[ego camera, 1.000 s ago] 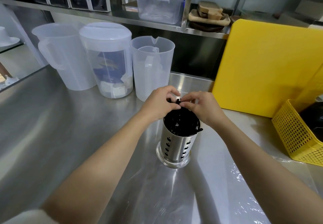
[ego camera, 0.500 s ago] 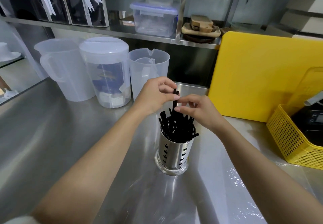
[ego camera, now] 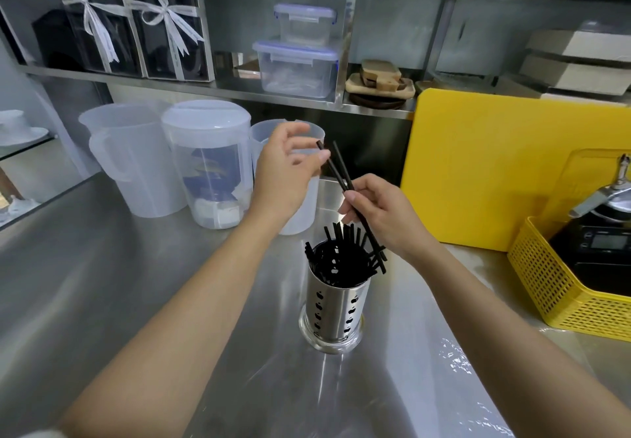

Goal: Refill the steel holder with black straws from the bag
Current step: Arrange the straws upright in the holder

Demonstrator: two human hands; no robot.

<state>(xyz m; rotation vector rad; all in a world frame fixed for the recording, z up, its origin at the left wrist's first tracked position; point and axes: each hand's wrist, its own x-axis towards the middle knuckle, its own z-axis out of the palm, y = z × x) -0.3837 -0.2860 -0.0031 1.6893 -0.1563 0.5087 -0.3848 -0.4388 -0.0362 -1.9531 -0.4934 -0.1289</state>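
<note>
Two forearms enter the head view, one from 7 o'clock and one from 5 o'clock, converging toward centre frame. Both forearms are bare from the frame edge to the wrist; no watch, bracelet or glove is visible on either.

The left hand point(ego camera: 286, 171) carries no ring on the fingers that show. Its thumbnail is short and unpainted.

The right hand point(ego camera: 382, 215) likewise shows no ring. Its visible fingernails are short and unpainted.

At 7 o'clock, at the extreme frame edge, a small patch of pale fabric point(ego camera: 41, 433) adjoins the left arm; its type cannot be determined.
</note>
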